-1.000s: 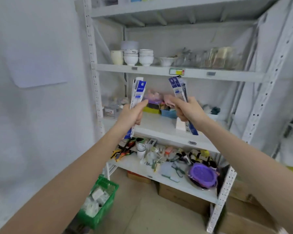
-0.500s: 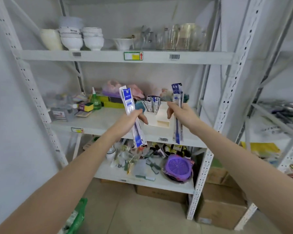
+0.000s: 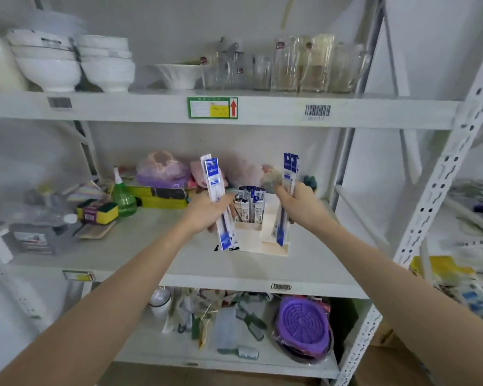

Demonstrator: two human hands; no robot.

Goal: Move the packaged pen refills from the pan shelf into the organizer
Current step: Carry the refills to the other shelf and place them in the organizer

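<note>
Both hands are at the middle shelf, each closed around a bundle of packaged refills. The left hand grips the left refills about their middle; the packs stand nearly upright, tops tilted slightly left, lower ends hanging just above the shelf at the organizer's left front corner. The right hand grips the right refills likewise; these also stand close to vertical, lower ends in front of the organizer's right side. Whether those ends already sit inside a compartment or only hang before it cannot be told.

The organizer, a pale stepped box, stands on the shelf directly between the two hands, slightly beyond and below them. Its rear left compartment already holds stored refills, upright and packed close.

Finding: the long axis of both bundles already matches the upright compartments, so no turning appears necessary. In my judgement the coming move is a short inward shift and a straight descent. The right hand looks the nearer to an unfilled section, at the organizer's right; the left bundle hangs outside the left wall and would have to travel rightward over it first.

Risk noted: the stored refills stand just beside the left hand and could be knocked or dragged out on entry.
</note>
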